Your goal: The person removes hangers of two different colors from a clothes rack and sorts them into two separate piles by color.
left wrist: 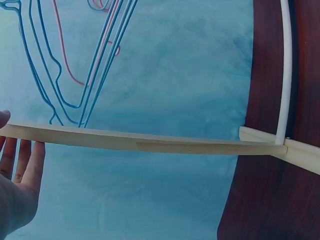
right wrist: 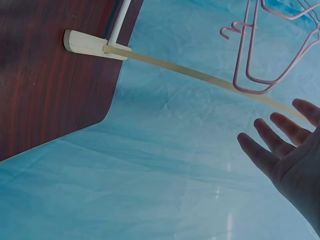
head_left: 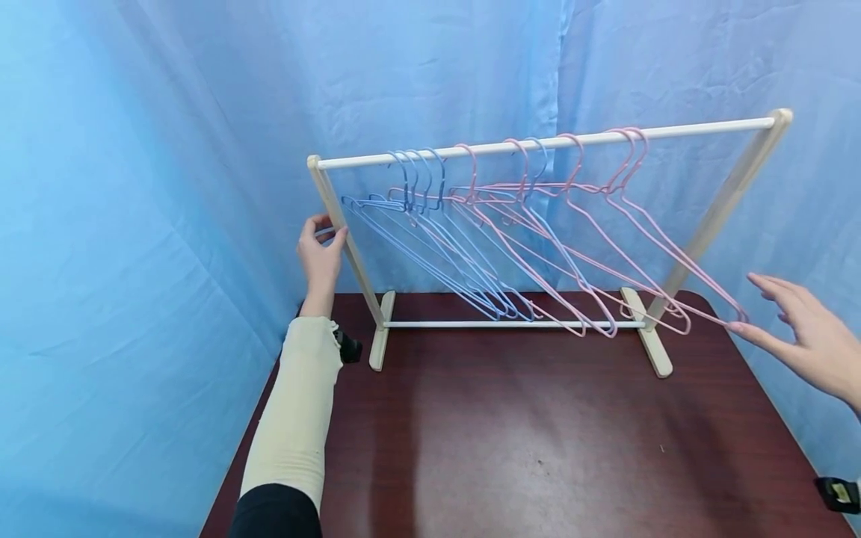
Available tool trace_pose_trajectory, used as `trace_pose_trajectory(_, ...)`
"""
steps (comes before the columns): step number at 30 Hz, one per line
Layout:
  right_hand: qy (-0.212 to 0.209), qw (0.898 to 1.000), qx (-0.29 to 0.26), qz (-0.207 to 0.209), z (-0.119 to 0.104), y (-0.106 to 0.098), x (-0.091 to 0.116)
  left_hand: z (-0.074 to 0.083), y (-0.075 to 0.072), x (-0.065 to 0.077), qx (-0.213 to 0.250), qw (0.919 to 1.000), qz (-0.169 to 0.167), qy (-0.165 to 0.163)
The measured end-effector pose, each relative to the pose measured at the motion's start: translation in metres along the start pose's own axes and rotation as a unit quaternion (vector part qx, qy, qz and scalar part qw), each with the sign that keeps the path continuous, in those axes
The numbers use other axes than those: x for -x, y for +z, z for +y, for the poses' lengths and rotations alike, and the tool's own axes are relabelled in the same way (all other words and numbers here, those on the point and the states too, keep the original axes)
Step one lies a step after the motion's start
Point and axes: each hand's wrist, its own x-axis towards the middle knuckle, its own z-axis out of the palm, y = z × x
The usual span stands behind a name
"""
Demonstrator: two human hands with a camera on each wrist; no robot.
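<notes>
At the left end of a small clothes rack (head_left: 713, 131), my left hand (head_left: 319, 258) holds the wooden side post (head_left: 365, 280). In the left wrist view the thumb is on one side of that post (left wrist: 150, 141) and the fingers are on the other. Several blue hangers (head_left: 442, 187) and pink hangers (head_left: 646, 153) hang from the top rail, blue mostly to the left and pink to the right. My right hand (head_left: 803, 336) is beyond the right end, fingers spread and holding nothing. Its thumb tip overlaps the outer corner of a pink hanger in the head view.
The rack stands toward the back of a dark red-brown table (head_left: 538, 433) on two wooden feet (head_left: 649, 344). A white lower bar (head_left: 437, 324) joins the side posts. Blue curtains (head_left: 148, 224) hang behind and beside the table.
</notes>
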Motion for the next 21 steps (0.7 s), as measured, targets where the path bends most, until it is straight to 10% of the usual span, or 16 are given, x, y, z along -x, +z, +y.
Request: trace_pose_trajectory(21, 0.085, 0.980, -0.180, 0.008, 0.023, 0.013, -0.001, -0.004, 0.004, -0.002, -0.064, 0.9979, -0.003, -0.010)
